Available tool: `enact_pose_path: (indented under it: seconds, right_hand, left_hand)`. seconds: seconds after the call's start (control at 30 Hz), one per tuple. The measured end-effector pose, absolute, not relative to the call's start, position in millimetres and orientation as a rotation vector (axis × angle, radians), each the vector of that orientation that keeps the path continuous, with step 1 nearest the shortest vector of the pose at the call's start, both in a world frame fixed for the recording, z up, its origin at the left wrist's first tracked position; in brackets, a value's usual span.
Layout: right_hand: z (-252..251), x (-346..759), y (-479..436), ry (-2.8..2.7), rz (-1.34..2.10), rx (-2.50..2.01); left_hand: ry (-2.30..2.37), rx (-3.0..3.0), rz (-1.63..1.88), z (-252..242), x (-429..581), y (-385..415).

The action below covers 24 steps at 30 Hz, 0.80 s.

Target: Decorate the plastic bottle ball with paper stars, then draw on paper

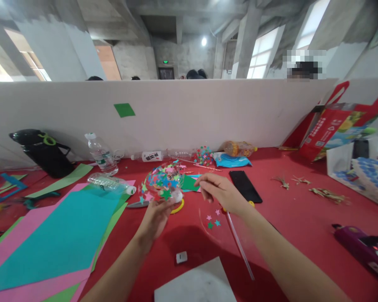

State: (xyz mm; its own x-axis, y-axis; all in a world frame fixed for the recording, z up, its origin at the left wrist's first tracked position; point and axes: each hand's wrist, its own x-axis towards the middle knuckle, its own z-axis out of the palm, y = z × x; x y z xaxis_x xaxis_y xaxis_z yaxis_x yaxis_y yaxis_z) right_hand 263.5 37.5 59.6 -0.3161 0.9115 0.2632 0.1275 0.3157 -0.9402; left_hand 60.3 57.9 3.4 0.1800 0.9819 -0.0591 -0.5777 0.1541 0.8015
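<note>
My left hand (156, 218) is closed around the lower end of a clear plastic bottle piece (164, 180) covered with colourful paper stars. To its right, my right hand (219, 188) hovers above the table with its fingers curled into a pinch; what they hold, if anything, is too small to tell. Below the right hand, several loose stars (213, 219) lie on the red tabletop near a clear stick with a yellow end (239, 245). Scissors (178, 206) with yellow handles lie partly hidden behind the left hand. A green paper piece (190, 183) sits between the hands.
Coloured paper sheets (59, 235) cover the left side, with an empty bottle (108, 183) on them. A phone (245, 186), a star-covered piece (203, 154) and a blue packet (231, 160) lie farther back. A purple glue gun (362, 249) is at right. A white partition (182, 113) stands behind.
</note>
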Motion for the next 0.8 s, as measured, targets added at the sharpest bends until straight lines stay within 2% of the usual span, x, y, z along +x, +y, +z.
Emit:
enact_pose_path:
  seconds: [0.3, 0.43, 0.63, 0.8]
  right_hand:
    - [67, 237, 17, -1.827, 1.045, -1.026]
    - [63, 235, 17, -1.758, 1.207, -0.970]
    - [59, 233, 18, -1.738, 1.419, -0.953]
    - [52, 230, 24, -1.463, 1.253, -1.035]
  left_hand:
    - [0.542, 0.585, 1.112, 50, 74, 53]
    - [0.525, 0.561, 1.058, 63, 85, 44]
    - [0.538, 0.575, 1.035, 64, 81, 41]
    - [0.551, 0.616, 1.074, 54, 75, 42]
